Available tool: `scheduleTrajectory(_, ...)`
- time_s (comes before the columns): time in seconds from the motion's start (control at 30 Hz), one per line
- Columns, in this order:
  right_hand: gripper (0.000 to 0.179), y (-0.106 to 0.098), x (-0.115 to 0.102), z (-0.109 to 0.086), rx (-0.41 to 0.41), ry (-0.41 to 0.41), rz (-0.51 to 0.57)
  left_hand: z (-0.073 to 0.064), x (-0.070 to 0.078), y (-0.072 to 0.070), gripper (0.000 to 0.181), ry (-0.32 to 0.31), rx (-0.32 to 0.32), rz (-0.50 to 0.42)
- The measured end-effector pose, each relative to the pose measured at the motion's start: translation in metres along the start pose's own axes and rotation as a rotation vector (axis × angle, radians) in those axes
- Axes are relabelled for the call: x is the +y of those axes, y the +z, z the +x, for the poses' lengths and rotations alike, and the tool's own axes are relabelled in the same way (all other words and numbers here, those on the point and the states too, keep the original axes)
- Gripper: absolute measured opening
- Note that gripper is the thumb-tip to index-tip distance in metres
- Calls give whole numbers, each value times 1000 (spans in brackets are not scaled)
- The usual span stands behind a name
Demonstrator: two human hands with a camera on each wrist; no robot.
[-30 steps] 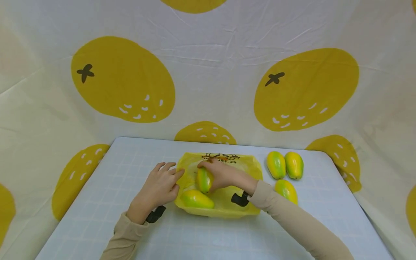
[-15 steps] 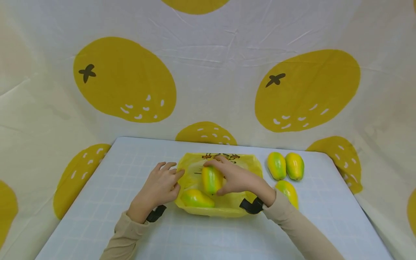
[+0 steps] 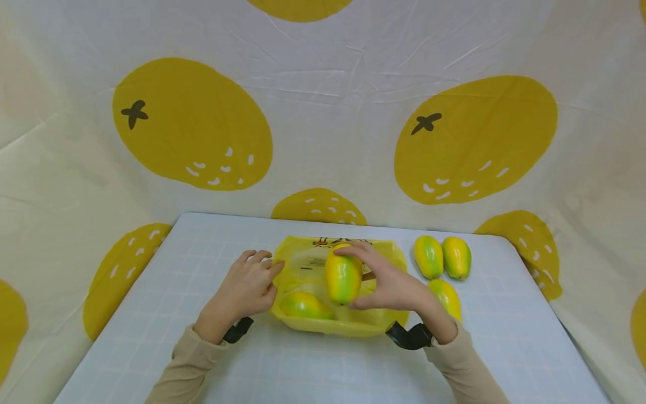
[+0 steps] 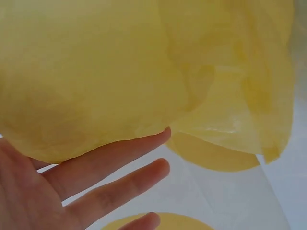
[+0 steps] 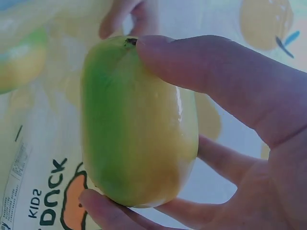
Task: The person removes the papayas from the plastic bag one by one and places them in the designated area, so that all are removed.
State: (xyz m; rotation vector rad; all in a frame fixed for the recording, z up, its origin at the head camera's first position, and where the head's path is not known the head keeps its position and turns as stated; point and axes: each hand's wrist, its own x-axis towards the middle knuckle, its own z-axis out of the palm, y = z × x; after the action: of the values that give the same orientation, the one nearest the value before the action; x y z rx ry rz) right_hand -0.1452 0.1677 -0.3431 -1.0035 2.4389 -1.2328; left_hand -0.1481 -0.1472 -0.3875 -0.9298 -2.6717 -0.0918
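In the head view a yellow plastic bag [image 3: 363, 317] lies spread on the table, its printed inside facing up. My right hand [image 3: 391, 283] grips a yellow-green papaya [image 3: 344, 276] above it, the thumb at the stem end and the fingers round the other end in the right wrist view. Another papaya [image 3: 305, 306] lies in the bag at its front left. My left hand [image 3: 247, 286] is at the bag's left edge; in the left wrist view its extended fingers [image 4: 120, 189] touch the yellow plastic, which hides the thumb.
Three more papayas lie on the table right of the bag: two side by side at the back [image 3: 429, 257] and one nearer [image 3: 446, 300], partly behind my right forearm. A white cloth with printed yellow fruit hangs behind the white table [image 3: 202, 241].
My right hand has moved the papaya rightward over the bag and turned it more upright. The left hand has stayed almost in place at the bag's edge.
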Motion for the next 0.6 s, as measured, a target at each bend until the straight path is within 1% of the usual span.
scheduleTrajectory(0.27,89,-10,-3,-22,105,-63,-20,0,0,6,43,0,63,-11)
scheduleTrajectory(0.5,90,-24,0,-41,131,-115,-21,-3,1,11,45,-6,108,-26)
scheduleTrajectory(0.6,90,-29,-1,-49,142,-120,-38,-4,3,13,46,-11,120,-37)
